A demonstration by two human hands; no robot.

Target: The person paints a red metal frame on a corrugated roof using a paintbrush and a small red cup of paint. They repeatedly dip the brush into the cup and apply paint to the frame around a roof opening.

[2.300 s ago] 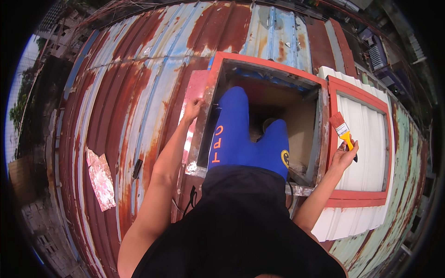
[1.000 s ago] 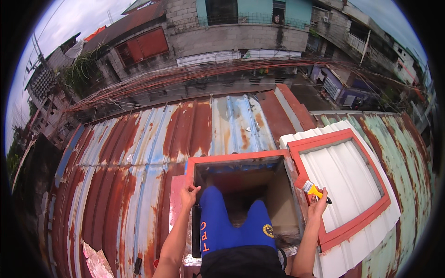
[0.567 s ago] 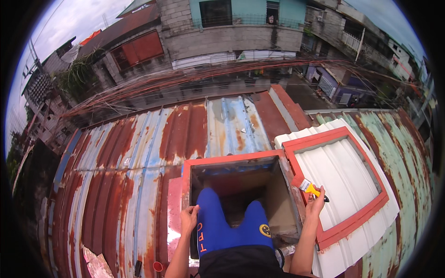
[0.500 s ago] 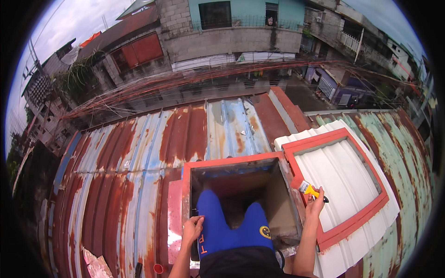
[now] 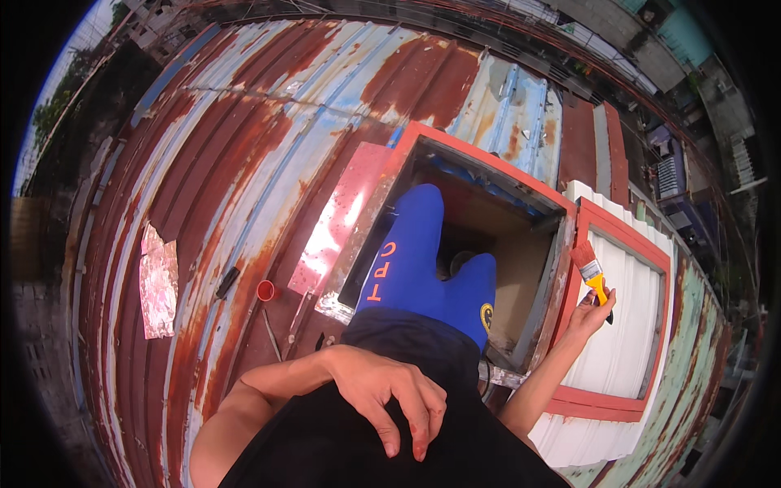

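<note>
My right hand (image 5: 592, 315) grips the yellow and black handle of a paintbrush (image 5: 597, 282); its bristles point up and are coated in red. The brush is over the inner side of a white corrugated hatch cover (image 5: 602, 366) bearing a red-painted frame (image 5: 598, 404). In front of my black shirt, my left hand (image 5: 390, 398) hangs with bent fingers apart, holding nothing; red smears mark its fingertips. My legs in blue pants (image 5: 407, 268) go down into a square roof opening, whose rim (image 5: 488, 164) is painted red along the far side.
Rusty corrugated roofing (image 5: 236, 154) spreads to the left. On it lie a small red-rimmed cup (image 5: 266, 290), a dark stick-like object (image 5: 228, 282), a pinkish flat sheet (image 5: 342, 220) and a peeling scrap (image 5: 158, 281). Beyond the roof edge run wires and buildings.
The view has tilted down and swung left. My left hand has gone from beside my knee to in front of my torso. The held paintbrush has turned so its bristles point more upward.
</note>
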